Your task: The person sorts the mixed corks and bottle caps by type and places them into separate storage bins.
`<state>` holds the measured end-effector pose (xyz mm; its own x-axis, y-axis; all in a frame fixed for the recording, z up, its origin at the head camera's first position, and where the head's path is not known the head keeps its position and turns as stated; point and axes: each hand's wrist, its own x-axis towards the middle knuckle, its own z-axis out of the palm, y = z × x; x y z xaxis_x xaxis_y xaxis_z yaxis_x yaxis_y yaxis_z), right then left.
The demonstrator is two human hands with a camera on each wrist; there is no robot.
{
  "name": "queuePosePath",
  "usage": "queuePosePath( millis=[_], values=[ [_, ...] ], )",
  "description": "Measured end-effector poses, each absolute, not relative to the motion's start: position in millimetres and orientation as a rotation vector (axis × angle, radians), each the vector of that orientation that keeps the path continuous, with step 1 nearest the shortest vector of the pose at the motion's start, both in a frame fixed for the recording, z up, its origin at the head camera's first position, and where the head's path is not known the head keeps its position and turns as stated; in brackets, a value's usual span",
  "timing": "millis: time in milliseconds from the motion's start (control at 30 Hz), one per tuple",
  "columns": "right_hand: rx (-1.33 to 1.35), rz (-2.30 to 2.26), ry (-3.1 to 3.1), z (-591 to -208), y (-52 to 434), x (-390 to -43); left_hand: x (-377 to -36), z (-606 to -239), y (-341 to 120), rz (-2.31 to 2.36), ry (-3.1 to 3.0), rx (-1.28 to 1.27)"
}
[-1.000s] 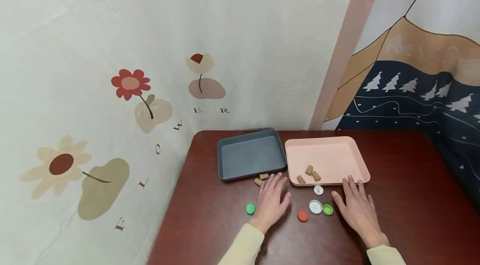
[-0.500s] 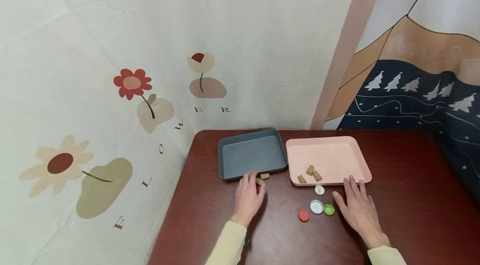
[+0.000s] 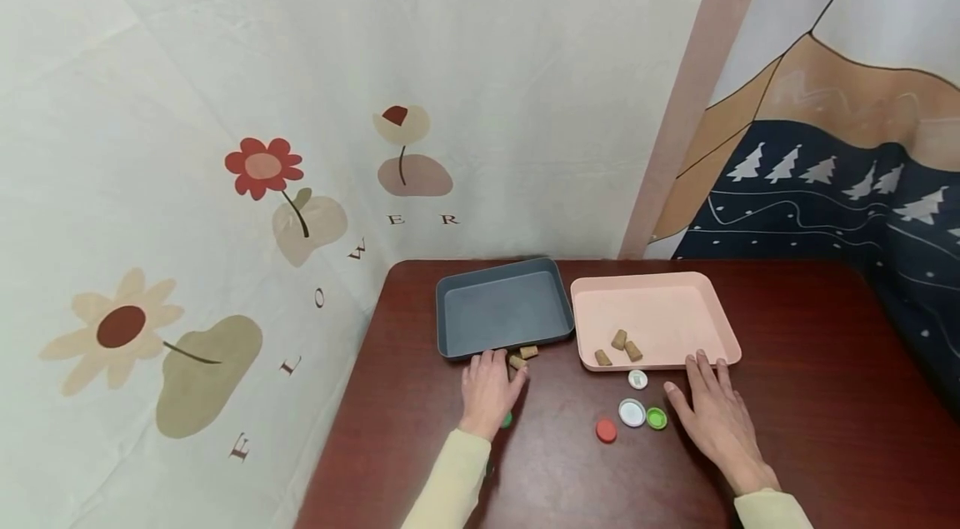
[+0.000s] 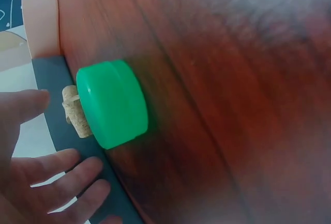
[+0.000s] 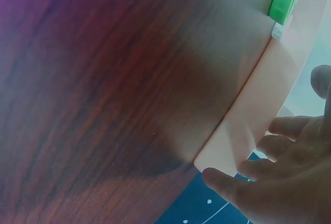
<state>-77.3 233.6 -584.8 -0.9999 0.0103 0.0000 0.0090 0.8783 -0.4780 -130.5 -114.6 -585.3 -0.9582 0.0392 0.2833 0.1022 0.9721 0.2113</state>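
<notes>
In the head view my left hand [image 3: 486, 397] hovers over or rests on the table just in front of the grey tray [image 3: 504, 308], thumb apart from the fingers. Two cork pieces [image 3: 528, 352] lie beside its fingertips. A green bottle cap [image 4: 113, 104] is partly hidden by that hand in the head view; in the left wrist view it sits near the corks, apart from the fingers. My right hand [image 3: 716, 421] lies with fingers extended at the front rim of the pink tray [image 3: 675, 304], its fingertips touching or close to the rim. Neither hand holds anything.
Inside the pink tray are three cork pieces [image 3: 632, 351]. On the table between the hands lie a red cap [image 3: 606, 430], a large white cap [image 3: 632, 412], a light green cap [image 3: 656, 418] and a smaller white cap [image 3: 637, 379]. A printed cloth hangs behind the table.
My left hand has shifted left from beside the corks and then slightly back toward me. It now partly covers the green cap, which stood fully visible a second ago. The right hand has stayed put.
</notes>
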Motion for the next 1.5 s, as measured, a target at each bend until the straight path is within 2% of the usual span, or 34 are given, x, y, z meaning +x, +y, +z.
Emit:
queuePosePath(
  millis=[533,1033,1500],
  values=[
    [-0.012,0.774,-3.021,-586,234,-77,-141,-588,-109,-0.239,-2.869,-0.109],
    [0.0,0.764,-2.988,-586,233,-75,-131,-589,-108,-0.391,-2.73,-0.18],
    [-0.021,0.784,-3.021,-588,233,-77,-126,-578,-89,-0.478,-2.632,-0.278]
  ],
)
